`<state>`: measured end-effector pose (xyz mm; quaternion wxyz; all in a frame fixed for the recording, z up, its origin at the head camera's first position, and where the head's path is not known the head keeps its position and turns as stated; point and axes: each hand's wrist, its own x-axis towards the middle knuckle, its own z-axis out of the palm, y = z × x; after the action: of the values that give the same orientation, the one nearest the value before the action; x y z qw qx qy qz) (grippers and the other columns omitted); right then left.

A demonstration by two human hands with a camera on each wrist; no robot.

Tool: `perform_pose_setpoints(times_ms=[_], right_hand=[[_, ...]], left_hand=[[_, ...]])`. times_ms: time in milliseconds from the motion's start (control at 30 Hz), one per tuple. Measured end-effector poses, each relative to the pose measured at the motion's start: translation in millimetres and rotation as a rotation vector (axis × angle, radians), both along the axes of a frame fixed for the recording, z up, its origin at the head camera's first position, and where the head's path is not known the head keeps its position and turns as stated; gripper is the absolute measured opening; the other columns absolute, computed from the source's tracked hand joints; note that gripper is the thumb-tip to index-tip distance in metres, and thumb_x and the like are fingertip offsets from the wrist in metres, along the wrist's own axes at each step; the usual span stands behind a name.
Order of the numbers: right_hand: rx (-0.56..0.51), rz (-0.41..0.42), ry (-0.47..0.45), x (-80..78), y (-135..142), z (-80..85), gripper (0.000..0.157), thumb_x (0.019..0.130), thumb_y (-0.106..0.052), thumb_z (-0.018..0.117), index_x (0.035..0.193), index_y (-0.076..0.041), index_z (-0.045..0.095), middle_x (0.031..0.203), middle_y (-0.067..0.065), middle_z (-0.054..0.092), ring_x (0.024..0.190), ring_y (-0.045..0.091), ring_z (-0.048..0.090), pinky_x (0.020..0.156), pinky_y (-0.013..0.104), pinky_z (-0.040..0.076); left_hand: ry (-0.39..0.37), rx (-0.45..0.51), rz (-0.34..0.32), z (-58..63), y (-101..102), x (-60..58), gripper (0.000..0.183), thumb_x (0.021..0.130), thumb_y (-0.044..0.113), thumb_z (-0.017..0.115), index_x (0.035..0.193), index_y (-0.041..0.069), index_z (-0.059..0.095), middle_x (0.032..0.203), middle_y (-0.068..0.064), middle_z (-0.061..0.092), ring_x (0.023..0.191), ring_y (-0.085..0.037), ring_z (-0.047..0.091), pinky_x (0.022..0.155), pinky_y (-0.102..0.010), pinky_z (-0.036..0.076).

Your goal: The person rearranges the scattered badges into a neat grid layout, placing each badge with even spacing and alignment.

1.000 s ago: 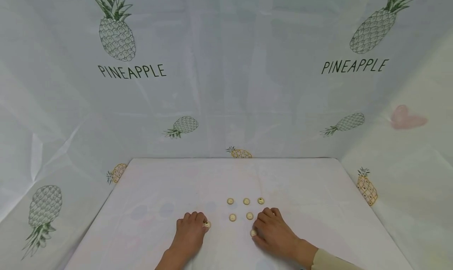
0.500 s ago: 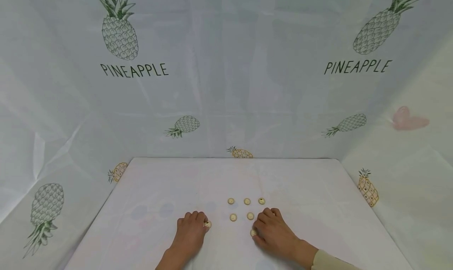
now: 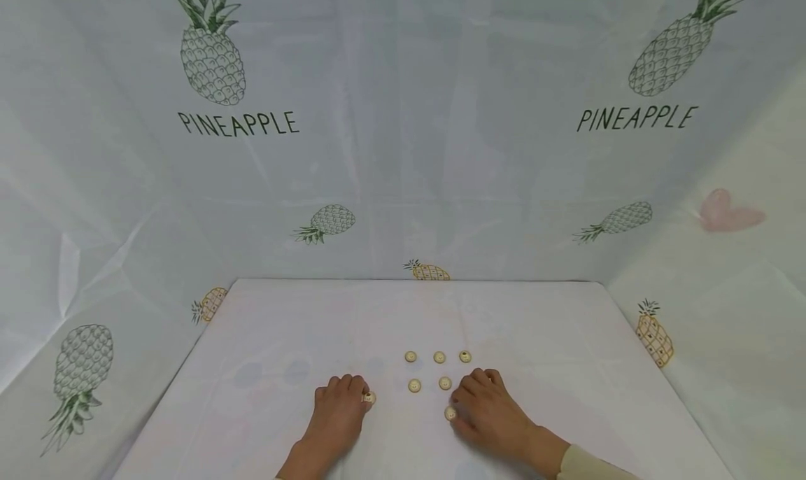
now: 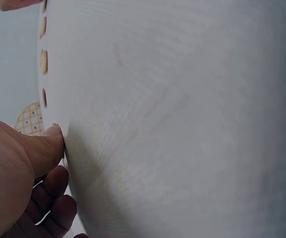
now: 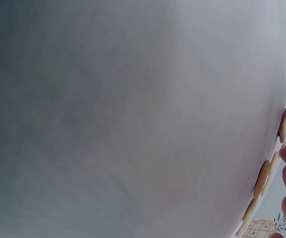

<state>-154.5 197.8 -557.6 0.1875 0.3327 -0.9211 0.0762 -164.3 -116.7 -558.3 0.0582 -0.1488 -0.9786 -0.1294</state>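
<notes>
In the head view, my left hand rests low on the white tabletop, fingers curled, with a small round pale wooden disc pinched at the thumb and fingertips. A dark mark shows on that disc's top. To the right, my right hand has its thumb and forefinger at the edge of another wooden disc, which lies flat with small dark marks on its face. The right wrist view shows this disc edge-on, against the thumb tip. The left hand's disc is mostly hidden in the left wrist view.
Between and beyond the hands lie more such discs: a back row of three with a middle disc, and two nearer, one being a left disc. A pineapple-printed cloth hangs behind the white tabletop.
Both hands hold nearly the same places. The right fingers have eased slightly off their disc, leaving more of it showing. The whole head view has shifted a little.
</notes>
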Motion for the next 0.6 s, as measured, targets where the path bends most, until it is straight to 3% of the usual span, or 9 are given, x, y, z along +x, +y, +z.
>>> perform_pose_setpoints(times_ms=[233,400,600], right_hand=[[-0.002,0.046,0.045,-1.6,-1.6,-3.8,0.017,0.087,-0.031,0.085,0.089,-0.025,0.069,0.092,-0.014,0.057,0.093,0.009,0.047,0.092,0.044,0.042],[0.007,0.044,0.038,-2.7,-1.8,-5.2,0.017,0.087,-0.031,0.085,0.089,-0.025,0.069,0.091,-0.014,0.058,0.093,0.009,0.047,0.091,0.044,0.042],[0.029,0.035,0.024,-3.0,-0.7,-5.3,0.019,0.086,-0.034,0.086,0.09,-0.025,0.07,0.092,-0.013,0.059,0.094,0.009,0.047,0.091,0.044,0.042]], left_hand=[[0.026,-0.03,-0.019,-0.1,0.1,-0.4,0.023,0.09,0.025,0.084,0.098,0.015,0.065,0.089,0.004,0.06,0.082,-0.016,0.05,0.073,-0.042,0.043],[0.075,-0.091,-0.051,0.4,-1.6,-1.6,0.024,0.089,0.028,0.084,0.099,0.014,0.067,0.091,0.002,0.061,0.082,-0.017,0.049,0.072,-0.042,0.044],[0.083,-0.094,-0.074,0.2,-3.3,-2.1,0.024,0.088,0.029,0.084,0.101,0.016,0.069,0.095,0.001,0.063,0.084,-0.018,0.049,0.071,-0.041,0.044]])
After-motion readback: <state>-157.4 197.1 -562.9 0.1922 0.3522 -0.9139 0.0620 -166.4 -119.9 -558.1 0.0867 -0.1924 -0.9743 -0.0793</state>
